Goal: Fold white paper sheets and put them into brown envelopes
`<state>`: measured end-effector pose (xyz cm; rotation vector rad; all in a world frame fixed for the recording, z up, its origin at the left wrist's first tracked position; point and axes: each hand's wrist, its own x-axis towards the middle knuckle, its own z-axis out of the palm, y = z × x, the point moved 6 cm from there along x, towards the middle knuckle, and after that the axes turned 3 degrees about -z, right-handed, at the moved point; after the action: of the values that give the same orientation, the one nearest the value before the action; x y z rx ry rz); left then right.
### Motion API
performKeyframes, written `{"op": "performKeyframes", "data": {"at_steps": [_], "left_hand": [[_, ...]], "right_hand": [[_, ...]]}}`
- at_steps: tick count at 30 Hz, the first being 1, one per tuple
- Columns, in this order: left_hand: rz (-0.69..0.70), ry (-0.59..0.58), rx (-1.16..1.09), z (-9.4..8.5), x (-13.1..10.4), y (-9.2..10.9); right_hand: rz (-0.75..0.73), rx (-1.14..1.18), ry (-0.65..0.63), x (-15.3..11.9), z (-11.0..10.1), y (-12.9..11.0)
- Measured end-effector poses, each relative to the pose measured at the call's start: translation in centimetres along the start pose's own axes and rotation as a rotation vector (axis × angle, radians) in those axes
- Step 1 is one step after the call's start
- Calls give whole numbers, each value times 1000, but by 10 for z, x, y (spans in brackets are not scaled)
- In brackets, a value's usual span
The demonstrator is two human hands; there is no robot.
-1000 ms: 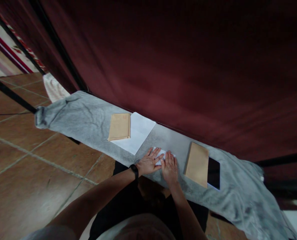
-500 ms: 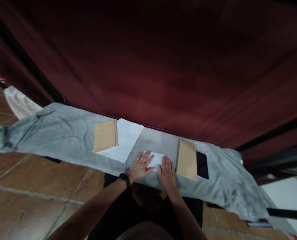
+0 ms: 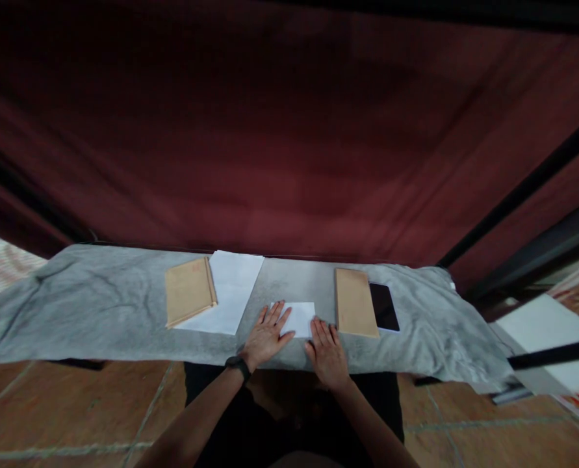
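A small white folded paper (image 3: pixel 299 320) lies on the grey cloth in front of me. My left hand (image 3: pixel 266 335) rests flat with fingers spread, its fingertips over the paper's left edge. At the paper's right edge, my right hand (image 3: pixel 327 351) lies flat, palm down, fingertips touching it. Larger white sheets (image 3: pixel 233 286) are to the left, partly under a stack of brown envelopes (image 3: pixel 189 290). To the right sits another brown envelope or stack (image 3: pixel 355 303), beside a dark-screened tablet or phone (image 3: pixel 383 307).
The grey cloth (image 3: pixel 108 299) covers a long narrow table with creases at both ends. A dark red curtain (image 3: pixel 289 162) hangs behind it. Black bars cross at the sides, and a white panel (image 3: pixel 547 331) stands at the right.
The view has turned and tilted, so the table now looks more level. My right hand has slid slightly off the paper toward its right edge; my left hand stays at the left.
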<state>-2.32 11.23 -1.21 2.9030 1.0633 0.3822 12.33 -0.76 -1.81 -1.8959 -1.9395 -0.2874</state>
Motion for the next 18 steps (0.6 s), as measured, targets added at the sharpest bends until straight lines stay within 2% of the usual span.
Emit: {"op": "performKeyframes", "data": {"at_steps": [5,10,18], "left_hand": [[7,-19,25,-2,1,0],[24,18,38,-1,0,0],[-28,-12,41,6,3,-2]], "right_hand": [[19,14,30,-7,-4,-2],[20,10,74,-7,-7,-3],[14,49,70,-15,-11,0]]}}
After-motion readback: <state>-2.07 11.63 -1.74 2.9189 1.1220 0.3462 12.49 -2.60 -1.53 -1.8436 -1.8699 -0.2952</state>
